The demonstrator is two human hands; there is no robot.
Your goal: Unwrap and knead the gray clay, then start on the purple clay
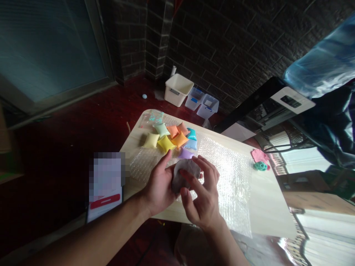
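Observation:
A flattened round piece of grey modelling clay (183,175) rests in my left hand (161,186), whose thumb points up beside it and whose fingers wrap underneath. My right hand (203,195) bends over the clay from the right. Its index finger presses on the clay's face, other fingertips reach the upper edge, and the thumb is at the lower edge. Just beyond my hands on the table lie several pillow-shaped packets, among them a purple one (185,153), a yellow one (166,143) and an orange one (179,139).
Bubble wrap (230,184) covers part of the pale table (269,203). Pink clay (259,155) and green clay (260,166) lie near the right edge. A phone-like screen (105,184) stands at the left. Beyond are a white bin (177,90) and two clear boxes on the floor.

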